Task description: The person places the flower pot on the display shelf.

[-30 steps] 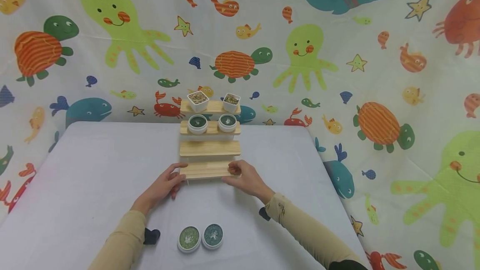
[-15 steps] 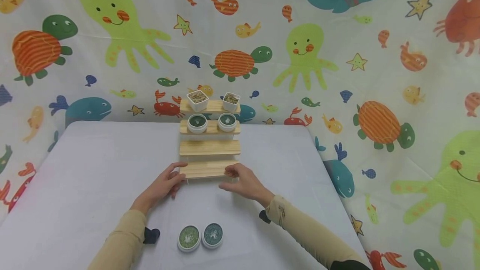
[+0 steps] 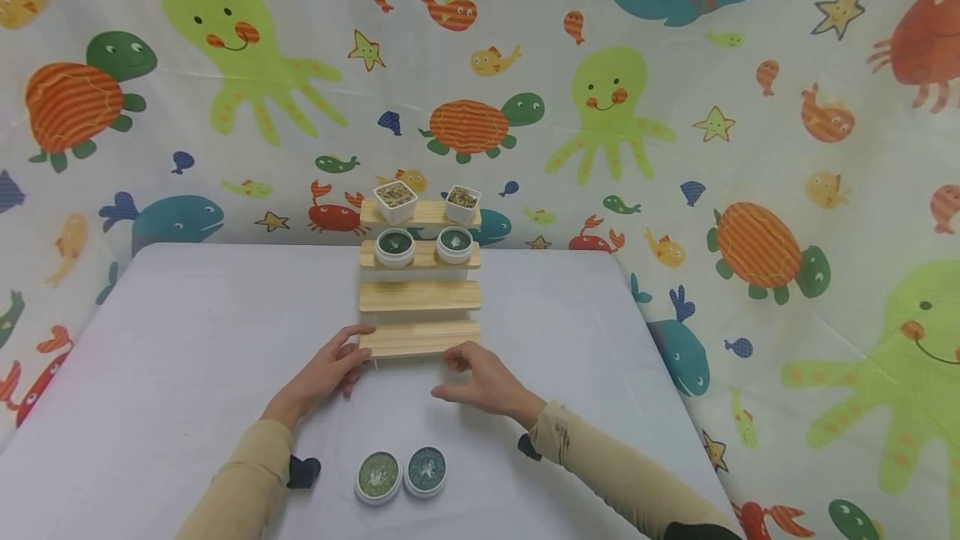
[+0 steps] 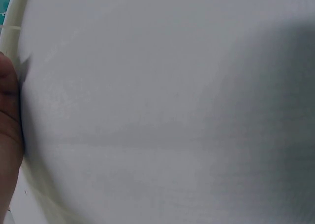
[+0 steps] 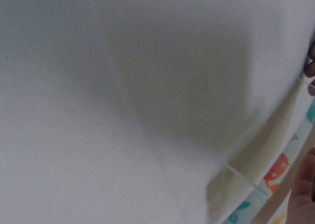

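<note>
A tiered wooden display stand (image 3: pixel 420 296) rises in steps in the middle of the table. In the head view my left hand (image 3: pixel 335 361) holds the left end of its lowest shelf (image 3: pixel 412 340), index finger above and thumb at the front edge. My right hand (image 3: pixel 483 380) is just in front of that shelf's right end, thumb and fingers parted with nothing between them. Only a sliver of each hand shows in the wrist views. Nearer to me stand a round white tub with light green contents (image 3: pixel 378 476) and another with dark blue-green contents (image 3: pixel 426 472).
Two round white tubs, the left tub (image 3: pixel 395 247) and right tub (image 3: pixel 454 245), sit on the second shelf from the top. Above them are two square white bowls of dried bits, a left bowl (image 3: pixel 396 200) and right bowl (image 3: pixel 462 203). Behind hangs a sea-animal curtain (image 3: pixel 480 23).
My right hand has come away from the right end of the lowest shelf, moving toward me and slightly left, its thumb and fingers spreading. The left hand stays in place.
</note>
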The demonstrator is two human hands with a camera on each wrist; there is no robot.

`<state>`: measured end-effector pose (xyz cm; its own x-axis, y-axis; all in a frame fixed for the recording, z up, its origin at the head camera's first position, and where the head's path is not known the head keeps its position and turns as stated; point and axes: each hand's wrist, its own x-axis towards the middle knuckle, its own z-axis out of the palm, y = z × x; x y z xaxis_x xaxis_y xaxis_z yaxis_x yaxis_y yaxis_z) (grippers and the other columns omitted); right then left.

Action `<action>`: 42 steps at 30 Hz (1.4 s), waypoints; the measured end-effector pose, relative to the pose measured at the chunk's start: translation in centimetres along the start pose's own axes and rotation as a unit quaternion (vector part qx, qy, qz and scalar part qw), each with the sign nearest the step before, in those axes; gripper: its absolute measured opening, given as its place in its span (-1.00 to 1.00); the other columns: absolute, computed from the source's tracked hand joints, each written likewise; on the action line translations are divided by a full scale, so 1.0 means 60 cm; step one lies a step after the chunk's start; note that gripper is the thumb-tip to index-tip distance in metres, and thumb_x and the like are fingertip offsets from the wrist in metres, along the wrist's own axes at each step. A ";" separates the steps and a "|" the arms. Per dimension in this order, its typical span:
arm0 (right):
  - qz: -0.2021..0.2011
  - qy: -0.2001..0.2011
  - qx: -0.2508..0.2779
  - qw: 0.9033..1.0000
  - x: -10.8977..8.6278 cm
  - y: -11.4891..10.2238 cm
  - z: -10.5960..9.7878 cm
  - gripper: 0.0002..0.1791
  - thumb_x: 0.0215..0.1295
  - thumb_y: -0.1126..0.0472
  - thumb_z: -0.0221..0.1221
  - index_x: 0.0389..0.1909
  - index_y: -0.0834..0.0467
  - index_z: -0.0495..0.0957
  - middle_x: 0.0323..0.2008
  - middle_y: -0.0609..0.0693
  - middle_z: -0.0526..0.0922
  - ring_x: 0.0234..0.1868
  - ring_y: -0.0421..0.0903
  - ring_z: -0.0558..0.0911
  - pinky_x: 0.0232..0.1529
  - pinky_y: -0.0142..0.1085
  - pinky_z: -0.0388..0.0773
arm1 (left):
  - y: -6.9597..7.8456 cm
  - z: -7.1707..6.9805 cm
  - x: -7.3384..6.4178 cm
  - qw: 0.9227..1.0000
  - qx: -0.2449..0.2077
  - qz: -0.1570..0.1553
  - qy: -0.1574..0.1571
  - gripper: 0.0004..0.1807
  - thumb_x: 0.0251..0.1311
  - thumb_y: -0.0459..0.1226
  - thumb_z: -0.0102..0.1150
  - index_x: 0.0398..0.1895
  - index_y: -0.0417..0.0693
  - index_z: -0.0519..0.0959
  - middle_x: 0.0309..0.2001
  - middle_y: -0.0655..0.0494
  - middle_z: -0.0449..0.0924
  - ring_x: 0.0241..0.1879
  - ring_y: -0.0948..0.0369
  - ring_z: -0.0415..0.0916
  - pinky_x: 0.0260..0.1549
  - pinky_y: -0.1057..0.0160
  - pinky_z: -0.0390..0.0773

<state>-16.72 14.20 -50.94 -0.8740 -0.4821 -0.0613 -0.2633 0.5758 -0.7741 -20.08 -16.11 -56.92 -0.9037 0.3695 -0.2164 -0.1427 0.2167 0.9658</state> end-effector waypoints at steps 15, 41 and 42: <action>-0.027 -0.033 -0.002 0.999 -0.012 -0.001 0.001 -0.35 0.16 -0.06 0.38 0.12 0.28 0.46 -0.01 0.14 0.57 0.02 0.04 0.58 0.10 -0.18 0.50 | 0.004 0.001 -0.003 1.000 -0.002 0.002 -0.005 -0.41 0.42 -0.06 0.06 0.43 0.02 0.17 -0.52 0.06 0.30 -0.60 0.21 0.28 -0.62 0.21 0.50; -0.084 -0.086 -0.022 0.993 -0.037 0.020 0.023 -0.43 0.11 -0.03 0.42 0.06 0.17 0.51 -0.05 -0.05 0.58 -0.06 -0.29 0.55 0.03 -0.39 0.48 | -0.004 -0.003 0.002 1.000 -0.003 0.013 -0.001 -0.42 0.41 -0.04 0.07 0.41 0.05 0.20 -0.55 0.10 0.30 -0.63 0.24 0.28 -0.63 0.22 0.51; -0.086 -0.088 -0.022 0.992 -0.038 0.020 0.024 -0.43 0.11 -0.03 0.42 0.06 0.17 0.51 -0.05 -0.05 0.58 -0.06 -0.30 0.55 0.03 -0.38 0.49 | -0.004 -0.003 0.003 1.000 -0.003 0.015 -0.003 -0.42 0.42 -0.05 0.06 0.41 0.04 0.19 -0.55 0.10 0.30 -0.63 0.24 0.28 -0.63 0.22 0.51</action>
<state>-14.44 15.06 -52.64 -0.7307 -0.6813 -0.0437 -0.4230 0.5019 -0.7544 -20.27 -16.25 -57.16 -0.9053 0.3813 -0.1874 -0.1174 0.1995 0.9729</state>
